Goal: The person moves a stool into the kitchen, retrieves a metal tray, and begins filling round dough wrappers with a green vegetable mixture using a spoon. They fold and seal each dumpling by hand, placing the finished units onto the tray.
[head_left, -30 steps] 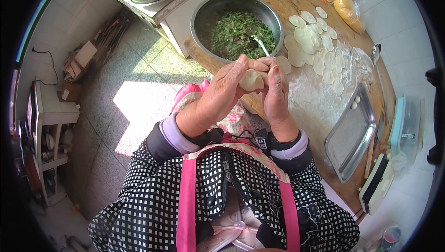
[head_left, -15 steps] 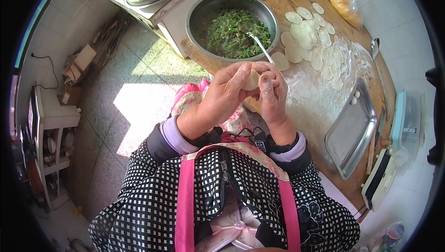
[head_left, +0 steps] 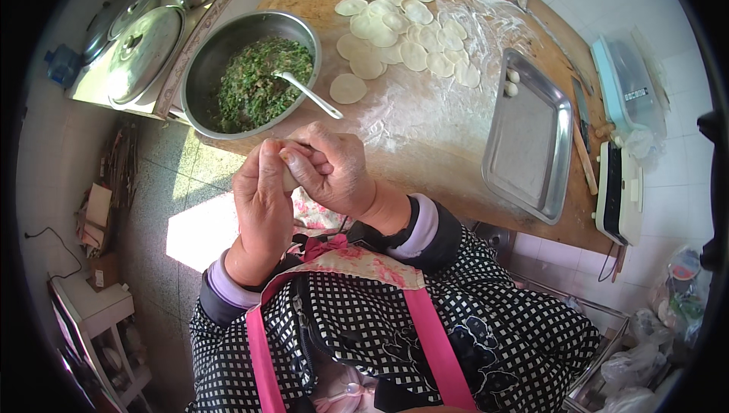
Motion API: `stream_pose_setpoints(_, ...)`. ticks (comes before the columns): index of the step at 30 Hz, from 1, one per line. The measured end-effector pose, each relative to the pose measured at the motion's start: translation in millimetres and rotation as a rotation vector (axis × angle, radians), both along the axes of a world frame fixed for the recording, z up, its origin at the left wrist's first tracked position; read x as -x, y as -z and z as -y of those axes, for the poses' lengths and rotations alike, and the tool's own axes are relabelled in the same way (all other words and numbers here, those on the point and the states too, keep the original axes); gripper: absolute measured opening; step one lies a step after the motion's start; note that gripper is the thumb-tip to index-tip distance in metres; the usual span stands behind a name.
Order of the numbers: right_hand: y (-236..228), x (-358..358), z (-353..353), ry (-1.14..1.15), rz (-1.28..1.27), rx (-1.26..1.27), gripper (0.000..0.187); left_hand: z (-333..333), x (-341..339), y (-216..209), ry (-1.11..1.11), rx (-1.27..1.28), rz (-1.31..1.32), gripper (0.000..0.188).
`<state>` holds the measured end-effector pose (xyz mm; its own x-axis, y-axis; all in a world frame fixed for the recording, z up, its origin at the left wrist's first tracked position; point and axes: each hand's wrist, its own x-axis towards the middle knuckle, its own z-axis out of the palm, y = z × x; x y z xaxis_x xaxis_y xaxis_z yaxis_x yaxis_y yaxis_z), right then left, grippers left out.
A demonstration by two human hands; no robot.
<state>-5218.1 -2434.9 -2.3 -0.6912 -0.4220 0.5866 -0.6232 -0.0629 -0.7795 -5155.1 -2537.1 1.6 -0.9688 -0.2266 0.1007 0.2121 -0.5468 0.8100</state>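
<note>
Cupped at the near edge of the table (head_left: 425, 178), toward its left corner: left hand (head_left: 262, 204) and right hand (head_left: 338, 171), with fingers curled inward to touching tips, closed round a pale dough piece (head_left: 289, 180). Only a sliver visible between the palms; cannot tell its long axis or pointing direction. Farther in, by the table's left edge, a steel bowl (head_left: 203, 71) of green filling (head_left: 258, 83), with a white spoon (head_left: 313, 98) sloping out over its rim. Near the right edge, a metal tray (head_left: 528, 147), lengthwise near to far, with two dough balls (head_left: 512, 89) by its far left corner. Toward the far edge, overlapping dough wrappers (head_left: 380, 23).
</note>
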Motion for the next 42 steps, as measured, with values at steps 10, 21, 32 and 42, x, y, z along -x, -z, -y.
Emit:
stream_pose_setpoints(10, -4, -12, -15, 0.076, 0.203, 0.058, 0.013, -16, 7, -1, -0.028, 0.125, 0.061, 0.036)
stream_pose_setpoints(21, -7, -2, -88, -0.04, 0.951, 0.35, 0.043, -58, 45, 5, -0.106, 1.003, -0.304, 0.039)
stream_pose_setpoints(32, -50, 88, -282, 0.656, 0.854, -0.202, 0.03, -39, 16, 29, 0.355, 0.804, -0.188, 0.025)
stream_pose_setpoints(42, 12, 157, -316, 0.727, 1.024, -0.134, 0.035, -13, 10, 46, 0.258, 0.901, -0.105, 0.012)
